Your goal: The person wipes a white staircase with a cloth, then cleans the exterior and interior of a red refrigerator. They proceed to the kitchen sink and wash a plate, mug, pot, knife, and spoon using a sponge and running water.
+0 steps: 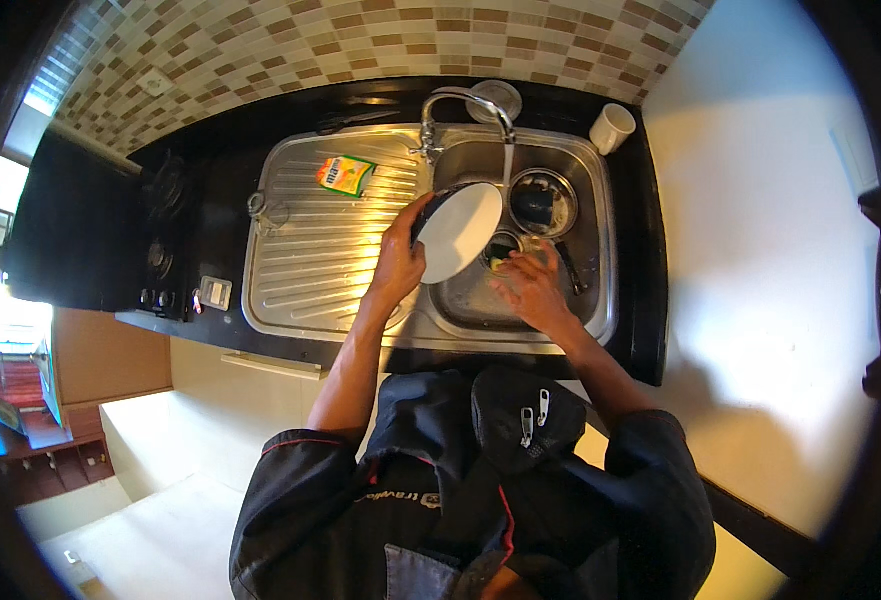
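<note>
My left hand (401, 259) grips a bowl (463, 232), white inside and dark outside, tilted up over the left side of the sink basin (478, 304). Thumb and fingers hold it by its left edge. Water (508, 161) runs from the chrome faucet (478, 97), close to the bowl's upper right rim. Over the basin, my right hand (534, 289) has its fingers spread and seems to hold nothing. Just beyond its fingertips are a small round container (503, 241) and a yellow-green piece (496, 264), perhaps a sponge. A metal pan (544, 202) with something dark inside sits farther back.
A dark-handled utensil (572, 268) lies in the basin's right side. On the ribbed drainboard (313, 262) are a dish-soap packet (346, 175) and a clear glass (266, 212). A white mug (612, 129) and a round lid (494, 102) stand behind the sink. The white wall (748, 262) bounds the right.
</note>
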Motion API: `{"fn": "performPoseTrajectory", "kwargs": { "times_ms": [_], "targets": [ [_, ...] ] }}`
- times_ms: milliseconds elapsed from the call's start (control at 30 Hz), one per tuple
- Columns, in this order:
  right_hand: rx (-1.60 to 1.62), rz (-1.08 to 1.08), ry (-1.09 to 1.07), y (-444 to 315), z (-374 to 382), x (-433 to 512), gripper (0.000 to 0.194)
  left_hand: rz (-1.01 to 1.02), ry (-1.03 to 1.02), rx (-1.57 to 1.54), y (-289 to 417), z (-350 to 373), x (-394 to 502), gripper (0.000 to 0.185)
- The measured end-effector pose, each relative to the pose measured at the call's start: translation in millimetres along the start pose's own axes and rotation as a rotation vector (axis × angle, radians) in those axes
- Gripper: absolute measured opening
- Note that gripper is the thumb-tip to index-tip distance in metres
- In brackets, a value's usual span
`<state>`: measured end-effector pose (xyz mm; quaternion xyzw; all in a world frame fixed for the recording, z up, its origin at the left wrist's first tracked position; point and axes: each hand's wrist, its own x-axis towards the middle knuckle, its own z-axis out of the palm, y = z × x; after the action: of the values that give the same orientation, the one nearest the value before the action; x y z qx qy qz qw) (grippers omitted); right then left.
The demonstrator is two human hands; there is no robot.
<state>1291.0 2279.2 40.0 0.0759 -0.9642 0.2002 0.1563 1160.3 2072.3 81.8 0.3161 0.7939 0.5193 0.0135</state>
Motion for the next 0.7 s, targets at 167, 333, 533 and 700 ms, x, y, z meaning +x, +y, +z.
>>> {"fn": "performPoseTrajectory", "kwargs": {
  "times_ms": [167,333,533,700],
  "targets": [
    [0.100,0.243,0.171,5.7,13.9,10.8,0.014,-0.195,0.410,-0.100,-51.9,-53.3,-34.7,0.060],
    [0.294,0.402,0.215,3.3,32.5,15.5,0.015,-0.671,0.793,-0.852,-122.2,-97.2,-94.5,0.054],
    [0.517,0.545,0.230,16.9,78.4,3.3,0.015,-0.837,0.978,-0.878,-170.5,-127.6,-144.7,0.048],
    [0.313,0.759,-0.073,53.0,119.5,-20.9,0.021,-0.899,1.081,-0.864,-188.4,-131.4,-150.8,0.046]
  ]
}}
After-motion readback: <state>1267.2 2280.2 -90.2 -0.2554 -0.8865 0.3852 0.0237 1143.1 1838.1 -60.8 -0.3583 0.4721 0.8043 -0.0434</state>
